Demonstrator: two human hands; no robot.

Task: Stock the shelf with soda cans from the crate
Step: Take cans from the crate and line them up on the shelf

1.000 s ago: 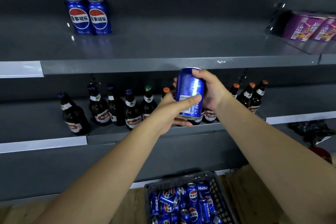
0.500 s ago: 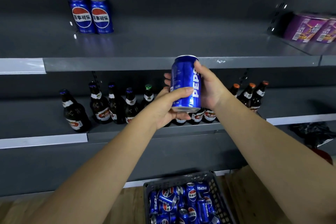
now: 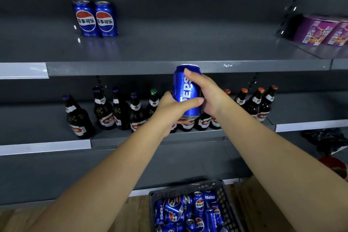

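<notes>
— Grey metal shelving fills the wall, nearly bare up top. Where's the can?

— Held in the air between both hands. The left hand (image 3: 169, 108) wraps its lower half, thumb across the front. The right hand (image 3: 209, 96) grips the far side, with a finger up by the rim. The soda can (image 3: 185, 96) is roughly upright, and its top is level with the front edge of the upper shelf (image 3: 131, 68), so it isn't on the shelf yet.

— What could go wrong?

— First, that edge. If the can goes forward before it's lifted clear, I'd expect the rim to catch the lip and twist in the grip.

— And if it slips?

— The beer bottles (image 3: 120, 113) stand right below and behind the hands. A dropped can would probably topple some of them. One hand letting go before the other is firm could cause that, since the can is smooth.

— Anything further out?

— Two standing cans (image 3: 95, 19) sit at the back left of the upper shelf, logos forward. Pushing this one in too hard beside them could knock them over. It also shows its wordmark side, so it may end up mismatched.

— And the crate?

— The crate (image 3: 225, 198) is on the floor below, and the loose cans (image 3: 188, 211) fill it. Much of the job seems to remain.
</notes>
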